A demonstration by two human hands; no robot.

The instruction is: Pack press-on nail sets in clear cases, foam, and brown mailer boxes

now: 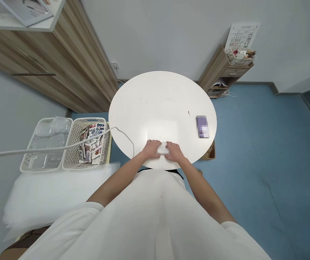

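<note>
Near the front edge of the white oval table [160, 94], a small white rectangular object [162, 148] lies between my two hands. Its exact kind cannot be made out. My left hand [151, 149] has its fingers closed on the object's left end. At the opposite end, my right hand [174, 151] grips it with bent fingers. Both hands rest low over the tabletop, and their fingers hide the object's ends. Just beyond it a pale, bright rectangular patch shows on the table, either a thin sheet or a reflection.
A phone-sized purple item [202, 126], blurred, lies at the table's right. A white cable [90, 139] crosses from the left onto the table edge. Beside the table stand a basket of printed packets [92, 144] and a basket of clear plastic boxes [48, 142]. A wooden cabinet [87, 72] stands behind.
</note>
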